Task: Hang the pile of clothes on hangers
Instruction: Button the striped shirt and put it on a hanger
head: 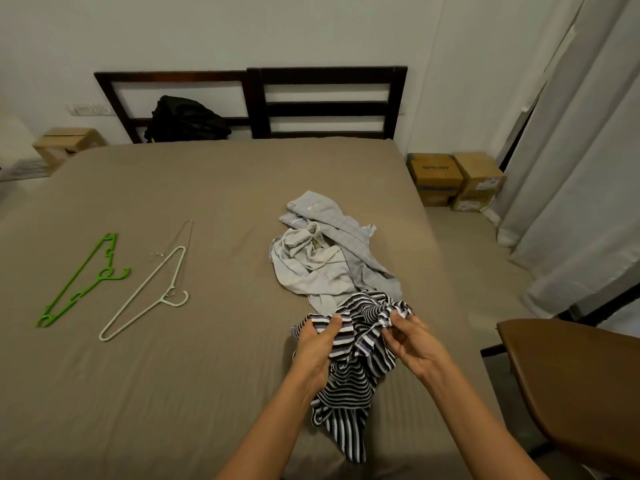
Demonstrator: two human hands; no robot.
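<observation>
The left hand [317, 348] gripped the striped top [349, 386], and the right hand [412, 341] pinched its edge with curled fingers [400, 325]. The top lay on the bed [173, 375], touching the grey clothes [322, 258]. A green hanger [83, 278], a white hanger [145, 296] and a wire hanger [180, 237] lay well apart to the left.

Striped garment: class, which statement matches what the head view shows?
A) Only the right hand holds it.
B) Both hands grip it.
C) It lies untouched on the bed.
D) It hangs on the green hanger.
B: the left hand and the right hand each grip bunched fabric of the striped garment, while the green hanger lies bare on the bed.
</observation>
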